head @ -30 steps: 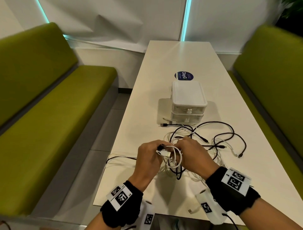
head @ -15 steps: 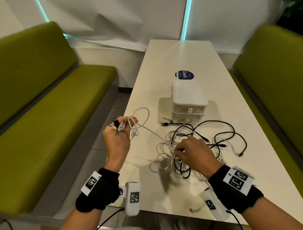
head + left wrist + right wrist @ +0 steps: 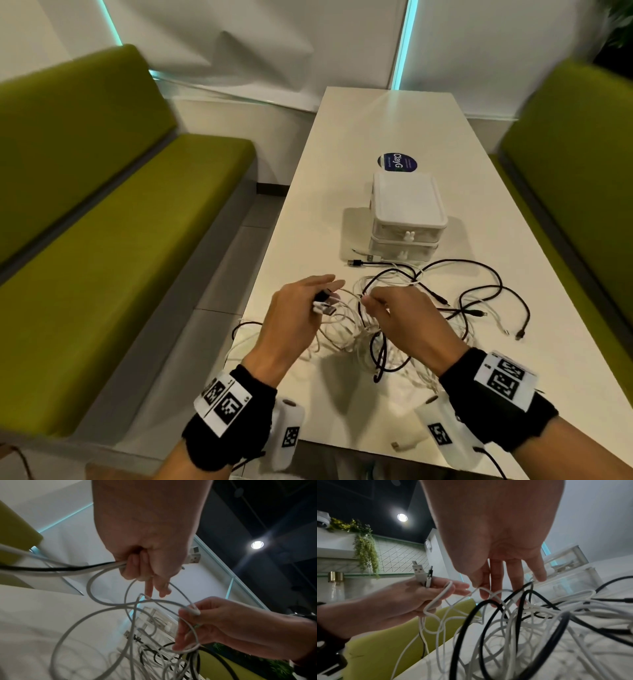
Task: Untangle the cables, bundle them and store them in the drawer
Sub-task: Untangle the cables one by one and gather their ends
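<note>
One legible text is recorded: "ClayG", printed in white on a dark blue round sticker [image 3: 397, 162] stuck to the white table [image 3: 359, 137], just behind the white drawer unit [image 3: 407, 205]. Smaller print on the sticker cannot be read. The black-and-white square markers on the wristbands [image 3: 503, 380] carry only patterns.

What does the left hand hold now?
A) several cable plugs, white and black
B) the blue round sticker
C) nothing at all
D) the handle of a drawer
A: the left hand grips a few cable plugs, white and black together, their ends sticking out above the fingers.
</note>
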A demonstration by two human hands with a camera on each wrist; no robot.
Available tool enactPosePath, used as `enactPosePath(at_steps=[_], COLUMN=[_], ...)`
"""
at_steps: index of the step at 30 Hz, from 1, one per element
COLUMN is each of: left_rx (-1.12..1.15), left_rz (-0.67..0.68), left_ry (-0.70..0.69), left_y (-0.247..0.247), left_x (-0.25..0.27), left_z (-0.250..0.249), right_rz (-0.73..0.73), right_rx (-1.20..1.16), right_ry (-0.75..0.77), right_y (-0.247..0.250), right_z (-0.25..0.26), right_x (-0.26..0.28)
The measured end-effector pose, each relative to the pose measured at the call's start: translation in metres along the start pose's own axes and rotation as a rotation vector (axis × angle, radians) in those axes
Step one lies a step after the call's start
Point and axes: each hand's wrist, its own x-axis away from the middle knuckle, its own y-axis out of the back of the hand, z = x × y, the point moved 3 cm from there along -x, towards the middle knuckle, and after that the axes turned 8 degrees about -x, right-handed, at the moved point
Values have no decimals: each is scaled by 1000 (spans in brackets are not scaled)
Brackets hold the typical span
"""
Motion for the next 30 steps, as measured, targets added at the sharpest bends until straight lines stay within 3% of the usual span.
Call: enactPosePath(at_steps=[5, 10, 19, 22, 25, 30], left_rx=[-29, -189, -19, 46, 96, 103], left_rz=[76, 114, -157, -187, -193, -141], left_ry=[-135, -82, 177, 260, 241, 223], left_y=[-10, -15, 24, 25, 22, 14], left_x=[3, -2, -11, -8, -3, -3], left_z=[-24, -22, 5, 12, 7, 4], right_rz=[71, 130, 77, 99, 182, 104], right_rx=[-31, -65, 111, 133, 173, -193], right_ry=[105, 72, 141, 118, 92, 34], right_y=[-5, -10, -5, -5, -7, -7], right_z=[6, -3, 9, 11, 13, 11], right_x=[0, 5, 1, -4, -7, -5])
